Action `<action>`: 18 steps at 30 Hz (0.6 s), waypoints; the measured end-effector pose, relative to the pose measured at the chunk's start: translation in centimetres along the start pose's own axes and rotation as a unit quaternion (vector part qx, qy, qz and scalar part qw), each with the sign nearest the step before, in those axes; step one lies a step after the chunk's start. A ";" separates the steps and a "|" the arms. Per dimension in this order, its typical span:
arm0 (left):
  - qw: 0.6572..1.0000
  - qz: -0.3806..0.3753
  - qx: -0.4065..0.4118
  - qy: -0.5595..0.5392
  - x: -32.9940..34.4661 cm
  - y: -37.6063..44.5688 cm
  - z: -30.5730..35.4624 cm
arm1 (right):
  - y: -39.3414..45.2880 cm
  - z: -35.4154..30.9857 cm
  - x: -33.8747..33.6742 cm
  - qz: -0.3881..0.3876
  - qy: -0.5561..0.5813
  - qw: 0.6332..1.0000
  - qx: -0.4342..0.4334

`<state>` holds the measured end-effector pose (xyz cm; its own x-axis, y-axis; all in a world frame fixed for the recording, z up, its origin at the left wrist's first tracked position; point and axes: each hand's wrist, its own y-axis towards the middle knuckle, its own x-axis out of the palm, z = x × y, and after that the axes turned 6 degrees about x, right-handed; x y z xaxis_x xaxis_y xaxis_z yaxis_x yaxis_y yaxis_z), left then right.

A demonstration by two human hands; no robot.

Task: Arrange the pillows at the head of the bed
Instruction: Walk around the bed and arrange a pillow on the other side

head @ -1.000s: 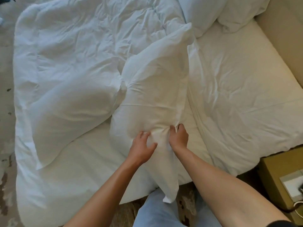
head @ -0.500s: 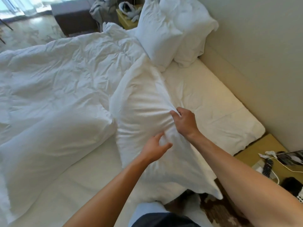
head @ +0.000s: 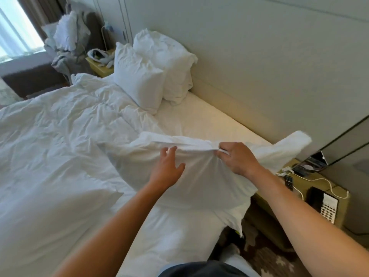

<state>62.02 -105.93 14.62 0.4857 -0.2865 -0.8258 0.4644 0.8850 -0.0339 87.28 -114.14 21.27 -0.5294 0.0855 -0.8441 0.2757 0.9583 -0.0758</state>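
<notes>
The right hand (head: pixel 235 158) pinches the soft, light white fabric pillow (head: pixel 199 176) along its 12 o'clock seam; the left hand (head: pixel 167 168) is spread open against it.

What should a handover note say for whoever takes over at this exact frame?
Right hand: pinching the top edge of the held pillow.
Left hand: open, fingers spread against that pillow's front, not gripping.
Held pillow: over the near corner of the bed, by the nightstand.
Done: two pillows propped at the headboard, far side.
Left: set the held pillow at the headboard, near side.
</notes>
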 end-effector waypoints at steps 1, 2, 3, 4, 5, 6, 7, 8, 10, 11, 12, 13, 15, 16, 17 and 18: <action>1.000 -0.026 0.004 0.010 0.7 0.6 -0.2 | -0.6 1.6 0.3 -0.001 -0.004 1.000 0.022; 0.998 -0.054 0.008 0.014 1.5 1.1 -0.2 | -1.3 3.0 0.5 0.001 -0.003 0.999 0.041; 0.997 -0.081 0.014 0.011 2.2 1.5 -0.2 | -1.9 4.1 0.8 0.007 -0.002 0.998 0.059; 0.995 -0.100 0.021 0.007 2.8 1.8 -0.1 | -2.4 5.1 0.9 0.013 -0.003 0.997 0.073; 0.994 -0.107 0.026 0.006 3.3 2.1 0.0 | -2.9 5.8 1.1 0.017 -0.007 0.996 0.084; 0.994 -0.106 0.029 0.008 3.5 2.5 0.2 | -3.3 6.3 1.2 0.017 -0.012 0.996 0.091; 0.995 -0.099 0.027 0.013 3.6 2.8 0.4 | -3.7 6.7 1.2 0.015 -0.016 0.995 0.094; 0.996 -0.089 0.023 0.020 3.4 3.2 0.5 | -3.9 6.9 1.3 0.012 -0.020 0.995 0.094; 0.995 -0.077 0.019 0.054 2.7 3.9 0.7 | -4.2 7.0 1.2 0.009 -0.033 0.996 0.087; 0.994 -0.074 0.021 0.072 2.3 4.1 0.7 | -4.3 7.1 1.0 0.018 -0.040 0.996 0.083; 0.993 -0.072 0.023 0.088 1.9 4.3 0.7 | -4.4 7.1 0.9 0.037 -0.051 0.995 0.078; 0.992 -0.070 0.025 0.099 1.6 4.4 0.6 | -4.4 7.1 0.8 0.065 -0.068 0.993 0.071; 0.992 -0.056 0.034 0.110 1.3 4.5 0.4 | -4.4 7.2 0.7 0.117 -0.105 0.985 0.066; 0.992 -0.048 0.040 0.111 1.2 4.5 0.2 | -4.4 7.2 0.7 0.133 -0.114 0.982 0.066; 0.992 -0.041 0.047 0.109 1.1 4.6 0.1 | -4.4 7.1 0.8 0.145 -0.120 0.980 0.067; 0.992 -0.034 0.054 0.105 1.0 4.6 -0.1 | -4.4 7.1 1.0 0.158 -0.122 0.977 0.071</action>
<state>64.57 -102.10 13.60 0.2903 -0.2508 -0.9235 0.5725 0.8188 -0.0424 91.25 -120.26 17.03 -0.1969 0.2863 -0.9377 0.5119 0.8457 0.1507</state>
